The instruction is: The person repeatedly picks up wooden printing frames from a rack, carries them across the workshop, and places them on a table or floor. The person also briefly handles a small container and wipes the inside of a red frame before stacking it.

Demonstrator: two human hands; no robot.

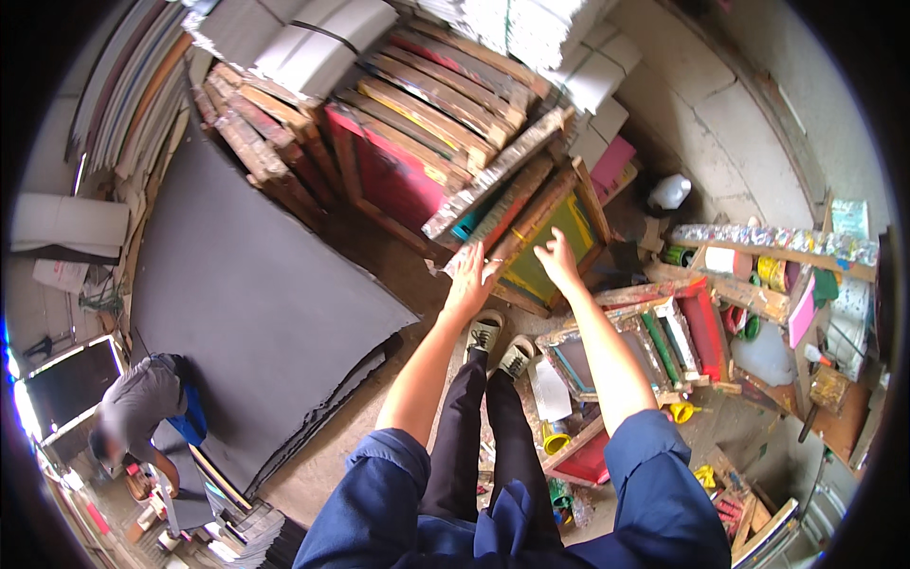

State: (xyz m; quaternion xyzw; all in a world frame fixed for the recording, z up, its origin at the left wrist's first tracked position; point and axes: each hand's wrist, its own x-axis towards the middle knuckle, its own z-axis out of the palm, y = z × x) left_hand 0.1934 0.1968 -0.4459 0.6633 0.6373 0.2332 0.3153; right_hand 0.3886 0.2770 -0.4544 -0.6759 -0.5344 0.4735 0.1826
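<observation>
My left hand point(468, 282) is open, its fingers stretched out at the lower end of a paint-stained wooden frame point(517, 211) leaning in a row. Whether it presses on the wood I cannot tell. My right hand point(558, 263) hovers over a wooden screen frame with a yellow-green mesh point(547, 248), nearest to me in that row. Its index finger is extended and I see nothing held in it. Behind them stand a frame with a red mesh point(393, 175) and several more stacked wooden frames point(441, 95).
A big stack of dark grey sheets point(256, 294) lies to the left, where another person point(147, 408) bends over. More screen frames point(635, 346) lean at my right, near a yellow funnel point(682, 412). Paint containers point(728, 262) sit on a cluttered shelf. White bundles point(318, 47) rest at the back.
</observation>
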